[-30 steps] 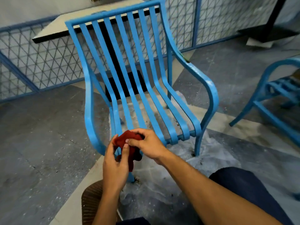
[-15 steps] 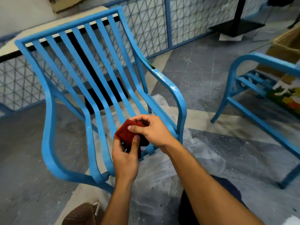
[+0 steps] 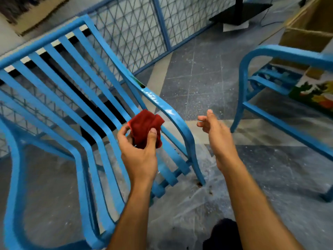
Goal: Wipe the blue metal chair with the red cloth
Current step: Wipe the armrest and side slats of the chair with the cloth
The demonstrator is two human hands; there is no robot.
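The blue metal chair (image 3: 75, 109) with slatted back and seat fills the left half of the head view. Its right armrest (image 3: 167, 112) curves down just right of the cloth. My left hand (image 3: 138, 156) holds the bunched red cloth (image 3: 146, 127) above the seat's front right part, close to that armrest. My right hand (image 3: 216, 134) hovers to the right of the armrest with its fingers loosely apart and nothing in it.
A second blue chair (image 3: 281, 83) stands at the right with a colourful item (image 3: 317, 94) on its seat. A blue wire-mesh fence (image 3: 144, 27) runs behind. A cardboard box (image 3: 310, 33) sits at the far right. Thin plastic sheeting (image 3: 203, 192) lies on the grey floor.
My right hand has let go of the cloth and moved away to the right. The left hand alone has lifted the cloth toward the right armrest. The view has shifted closer and rightward.
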